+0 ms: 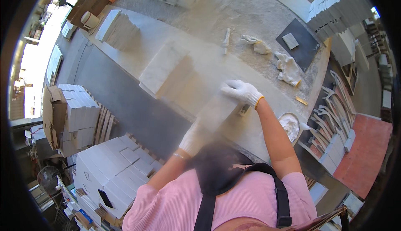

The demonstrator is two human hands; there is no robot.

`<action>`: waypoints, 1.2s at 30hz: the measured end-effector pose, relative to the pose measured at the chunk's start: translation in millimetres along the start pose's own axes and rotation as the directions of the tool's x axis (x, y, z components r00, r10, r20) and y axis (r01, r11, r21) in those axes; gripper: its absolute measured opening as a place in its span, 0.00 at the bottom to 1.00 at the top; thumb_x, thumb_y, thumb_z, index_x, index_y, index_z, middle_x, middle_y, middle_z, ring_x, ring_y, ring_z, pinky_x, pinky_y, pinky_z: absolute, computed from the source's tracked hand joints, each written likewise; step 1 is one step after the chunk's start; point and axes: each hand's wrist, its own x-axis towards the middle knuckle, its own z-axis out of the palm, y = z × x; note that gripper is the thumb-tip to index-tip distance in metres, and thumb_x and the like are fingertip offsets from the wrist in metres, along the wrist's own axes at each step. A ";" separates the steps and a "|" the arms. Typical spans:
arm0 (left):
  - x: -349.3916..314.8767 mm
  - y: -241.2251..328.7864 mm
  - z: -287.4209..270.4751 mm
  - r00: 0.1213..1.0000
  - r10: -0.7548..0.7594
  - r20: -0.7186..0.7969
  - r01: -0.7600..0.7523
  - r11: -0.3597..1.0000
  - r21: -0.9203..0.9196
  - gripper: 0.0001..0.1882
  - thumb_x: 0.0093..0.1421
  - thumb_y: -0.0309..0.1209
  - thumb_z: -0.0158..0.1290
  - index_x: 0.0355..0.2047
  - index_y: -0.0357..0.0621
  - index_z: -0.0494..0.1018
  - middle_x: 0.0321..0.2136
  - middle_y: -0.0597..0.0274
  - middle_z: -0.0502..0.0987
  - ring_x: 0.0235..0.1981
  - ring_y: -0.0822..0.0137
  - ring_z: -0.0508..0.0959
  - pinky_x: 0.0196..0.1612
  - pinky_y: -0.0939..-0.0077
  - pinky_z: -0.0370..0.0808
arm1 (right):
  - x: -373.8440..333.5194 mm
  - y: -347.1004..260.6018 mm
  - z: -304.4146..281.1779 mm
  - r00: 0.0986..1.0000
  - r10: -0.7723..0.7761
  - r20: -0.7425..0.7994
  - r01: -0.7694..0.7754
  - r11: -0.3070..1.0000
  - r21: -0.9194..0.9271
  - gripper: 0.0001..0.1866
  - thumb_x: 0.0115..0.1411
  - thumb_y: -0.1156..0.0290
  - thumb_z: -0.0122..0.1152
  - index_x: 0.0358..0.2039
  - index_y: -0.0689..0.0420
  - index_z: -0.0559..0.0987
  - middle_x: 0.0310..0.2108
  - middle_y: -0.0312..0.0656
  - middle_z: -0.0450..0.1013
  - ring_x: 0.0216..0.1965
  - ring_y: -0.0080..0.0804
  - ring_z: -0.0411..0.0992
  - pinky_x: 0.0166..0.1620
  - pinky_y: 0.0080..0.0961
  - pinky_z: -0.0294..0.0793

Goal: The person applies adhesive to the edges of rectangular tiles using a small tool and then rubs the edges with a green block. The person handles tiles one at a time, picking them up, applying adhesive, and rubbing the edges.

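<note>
A pale slab (217,112) lies on the long dusty worktable right before me, partly lost in a hazy blur. My right hand (243,92), in a white knit glove with an orange cuff edge, is closed at the slab's far right corner, fingers together. My left hand (193,140), in a white glove too, reaches to the slab's near left side; haze hides its fingers. Just beyond is a low stack of white slabs (165,66). Beside my right wrist sits a small object (244,109) I cannot make out.
Loose white gloves (288,69) and a white bar (227,41) lie to the right. A bowl of white paste (289,125) stands by my right forearm. A dark board (298,43) carries a small block. Stacked white boxes (112,174) stand at left, curved strips (336,105) at right.
</note>
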 end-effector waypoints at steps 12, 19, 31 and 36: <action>-14.7 -13.0 -5.3 0.994 0.092 -0.054 -0.078 0.970 0.230 0.45 0.57 0.50 0.70 0.69 0.43 0.67 0.63 0.45 0.75 0.63 0.44 0.74 0.65 0.60 0.72 | -4.6 -16.5 40.3 0.998 -0.052 -0.029 0.047 0.987 -0.153 0.45 0.56 0.34 0.66 0.59 0.63 0.79 0.58 0.61 0.76 0.60 0.57 0.74 0.62 0.42 0.72; -12.6 18.3 -13.7 0.988 0.138 -0.072 -0.119 0.968 0.221 0.37 0.60 0.46 0.68 0.65 0.44 0.70 0.57 0.51 0.78 0.56 0.49 0.78 0.58 0.60 0.76 | -8.4 -11.8 40.6 0.995 -0.096 -0.030 0.095 0.995 -0.029 0.41 0.58 0.36 0.66 0.59 0.58 0.80 0.61 0.57 0.75 0.62 0.52 0.73 0.65 0.38 0.70; -7.6 -40.0 -70.1 0.870 -0.289 -0.400 0.260 0.957 -0.125 0.36 0.57 0.49 0.66 0.62 0.45 0.72 0.40 0.52 0.84 0.41 0.55 0.84 0.42 0.61 0.80 | 55.3 -27.8 -1.6 0.995 -0.063 -0.082 0.072 0.991 0.110 0.40 0.60 0.60 0.74 0.70 0.58 0.70 0.43 0.39 0.81 0.42 0.28 0.78 0.42 0.26 0.78; 34.1 -26.5 -84.7 0.518 0.037 -0.855 0.410 0.866 0.286 0.36 0.53 0.50 0.69 0.53 0.35 0.76 0.37 0.49 0.84 0.34 0.49 0.86 0.39 0.60 0.83 | 116.5 -46.5 31.5 0.977 -0.125 0.173 0.101 0.985 0.137 0.42 0.56 0.68 0.75 0.70 0.58 0.69 0.37 0.40 0.81 0.34 0.29 0.79 0.32 0.27 0.79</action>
